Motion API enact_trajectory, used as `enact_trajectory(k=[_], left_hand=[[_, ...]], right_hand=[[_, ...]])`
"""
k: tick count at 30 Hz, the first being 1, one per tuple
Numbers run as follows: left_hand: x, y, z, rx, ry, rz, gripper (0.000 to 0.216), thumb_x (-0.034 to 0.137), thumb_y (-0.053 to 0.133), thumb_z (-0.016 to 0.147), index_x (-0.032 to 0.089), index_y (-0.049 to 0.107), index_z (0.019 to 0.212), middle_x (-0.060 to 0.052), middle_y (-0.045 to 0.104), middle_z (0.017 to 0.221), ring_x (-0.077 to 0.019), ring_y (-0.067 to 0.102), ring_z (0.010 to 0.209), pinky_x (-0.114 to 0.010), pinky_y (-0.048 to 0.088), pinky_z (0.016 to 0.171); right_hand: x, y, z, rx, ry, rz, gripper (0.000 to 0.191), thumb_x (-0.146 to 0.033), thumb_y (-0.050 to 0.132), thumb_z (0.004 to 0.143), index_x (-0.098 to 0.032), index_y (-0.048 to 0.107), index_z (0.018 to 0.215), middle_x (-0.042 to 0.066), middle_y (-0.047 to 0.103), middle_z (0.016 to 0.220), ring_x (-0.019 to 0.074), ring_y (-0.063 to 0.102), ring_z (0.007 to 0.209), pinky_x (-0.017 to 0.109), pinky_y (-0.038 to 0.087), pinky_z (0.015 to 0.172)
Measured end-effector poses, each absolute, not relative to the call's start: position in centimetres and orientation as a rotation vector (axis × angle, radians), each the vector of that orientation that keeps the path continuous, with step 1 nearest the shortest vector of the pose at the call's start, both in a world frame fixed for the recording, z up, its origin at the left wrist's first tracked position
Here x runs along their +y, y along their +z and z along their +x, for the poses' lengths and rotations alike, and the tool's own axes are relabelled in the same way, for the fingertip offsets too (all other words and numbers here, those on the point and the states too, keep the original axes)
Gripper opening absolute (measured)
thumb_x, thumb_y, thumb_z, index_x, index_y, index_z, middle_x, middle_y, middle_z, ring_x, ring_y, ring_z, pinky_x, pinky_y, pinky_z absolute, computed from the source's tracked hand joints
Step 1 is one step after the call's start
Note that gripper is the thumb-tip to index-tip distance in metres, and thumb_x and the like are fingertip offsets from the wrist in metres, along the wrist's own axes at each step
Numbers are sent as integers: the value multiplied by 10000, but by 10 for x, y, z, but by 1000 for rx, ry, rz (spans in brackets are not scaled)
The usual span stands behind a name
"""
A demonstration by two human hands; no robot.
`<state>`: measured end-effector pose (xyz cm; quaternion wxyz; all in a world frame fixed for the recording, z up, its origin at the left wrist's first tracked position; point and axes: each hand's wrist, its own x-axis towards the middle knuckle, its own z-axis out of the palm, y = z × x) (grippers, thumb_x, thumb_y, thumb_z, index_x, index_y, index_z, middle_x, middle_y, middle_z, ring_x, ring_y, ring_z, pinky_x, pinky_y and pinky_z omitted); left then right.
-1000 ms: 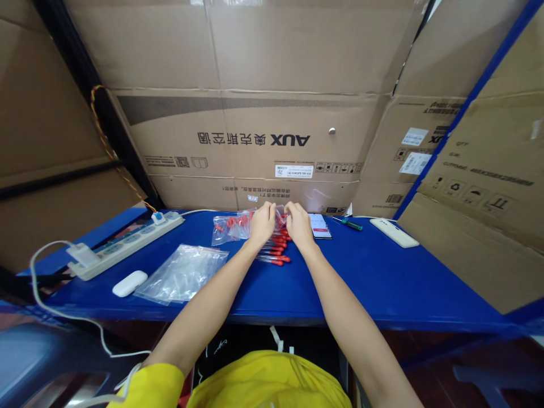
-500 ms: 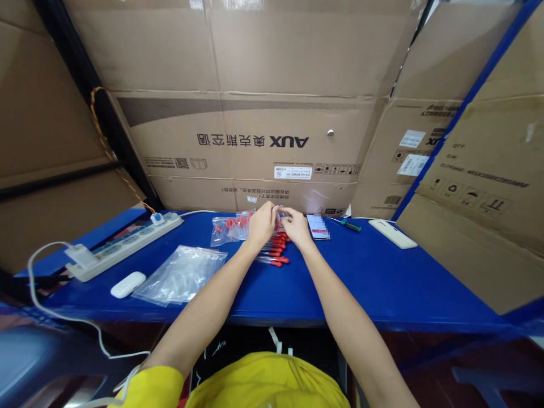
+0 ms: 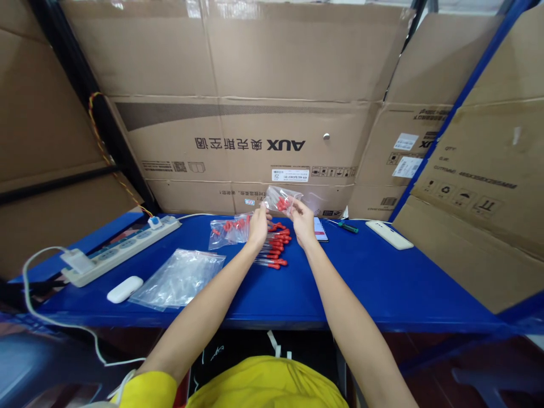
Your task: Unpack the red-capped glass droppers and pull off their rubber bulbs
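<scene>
Between my hands a small clear plastic bag (image 3: 274, 195) with red rubber pieces inside is held up above the table. My left hand (image 3: 258, 228) grips its left side, fingers closed on the plastic. On the right edge, my right hand (image 3: 302, 220) pinches the same bag. Below them lies a row of glass droppers (image 3: 274, 249) with red bulbs, their bulb ends pointing right. Another clear bag (image 3: 227, 231) of red pieces rests flat just left of my left hand. Nearer to me on the left are flat clear plastic bags (image 3: 181, 277).
A white power strip (image 3: 123, 249) and a white oval case (image 3: 124, 289) sit on the left of the blue table (image 3: 361, 283). Behind my right hand is a phone (image 3: 321, 229), then a green screwdriver (image 3: 347, 227) and a white rectangular device (image 3: 389, 234). Cardboard (image 3: 255, 56) walls the back.
The small bag has come up off the table, raised between both hands, and its red contents now show clearly. My hands have moved slightly apart. The camera view has shifted a little.
</scene>
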<state>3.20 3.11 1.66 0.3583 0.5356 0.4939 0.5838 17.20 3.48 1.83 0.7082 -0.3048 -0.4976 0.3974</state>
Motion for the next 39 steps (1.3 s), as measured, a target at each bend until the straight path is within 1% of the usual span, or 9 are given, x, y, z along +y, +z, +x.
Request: enact_trajectory(k=[3, 7, 12, 18, 20, 26, 31, 36, 39], left_hand=[[36, 19, 33, 942, 1380, 1224, 598, 720, 414, 1004, 172, 648, 1051, -125, 748, 936, -200, 723, 809, -319, 584, 731], [40, 21, 27, 890, 1528, 1186, 385, 525, 667, 950, 200, 664, 1157, -110, 750, 1163, -179, 732, 927, -296, 606, 805], [49, 19, 16, 1046, 1620, 1332, 404, 513, 597, 996, 192, 683, 1224, -106, 749, 1220, -221, 722, 1033, -337, 614, 840], [49, 25, 9, 1034, 1687, 1770, 343, 403, 560, 1013, 194, 764, 1193, -93, 746, 1289, -244, 653, 1244, -388, 474, 1128], [47, 31, 7, 1037, 1708, 1749, 332, 368, 620, 972, 185, 774, 1202, -97, 749, 1262, -238, 674, 1183, -378, 498, 1088], [43, 41, 1, 908, 1589, 1537, 475, 398, 692, 901, 162, 729, 1311, -72, 787, 1030, -189, 692, 792, -308, 570, 733], [36, 51, -8, 1129, 1697, 1927, 358, 399, 733, 881, 183, 808, 1157, -69, 792, 961, -188, 683, 765, -313, 551, 785], [34, 61, -11, 1104, 1717, 1895, 337, 395, 721, 877, 170, 816, 1109, -69, 793, 883, -177, 668, 688, -286, 524, 677], [31, 66, -12, 1122, 1740, 1950, 278, 359, 717, 874, 180, 821, 1060, -68, 781, 914, -160, 654, 692, -281, 513, 694]], right_hand=[[33, 20, 169, -1083, 987, -568, 410, -408, 813, 773, -247, 757, 1146, 46, 757, 1279, 258, 699, 1219, 450, 581, 1070], [30, 18, 163, -1143, 1059, -630, 507, -443, 852, 727, -219, 750, 1171, 55, 771, 1248, 249, 726, 1161, 433, 571, 1078], [28, 11, 159, -1204, 1159, -727, 542, -325, 898, 644, -187, 758, 1149, 53, 810, 1069, 242, 763, 1011, 425, 617, 987], [27, 5, 155, -1107, 1330, -670, 417, -287, 935, 580, -180, 747, 936, 31, 789, 962, 211, 772, 870, 413, 650, 933], [25, 7, 154, -1051, 1362, -612, 400, -259, 936, 593, -194, 723, 926, 10, 779, 932, 192, 769, 851, 417, 644, 969], [18, 13, 151, -1001, 1460, -486, 395, -252, 921, 661, -199, 738, 1008, 24, 790, 1029, 190, 772, 906, 416, 621, 1049], [16, 12, 151, -1010, 1545, -482, 309, -233, 917, 684, -191, 747, 938, 26, 789, 1031, 201, 772, 943, 406, 612, 1065], [15, 9, 145, -1015, 1609, -475, 365, -195, 914, 682, -183, 741, 1004, 35, 786, 1052, 197, 758, 971, 395, 612, 1051], [14, 8, 140, -987, 1616, -454, 402, -177, 923, 651, -196, 742, 1010, 18, 792, 1009, 187, 750, 951, 375, 618, 1022]])
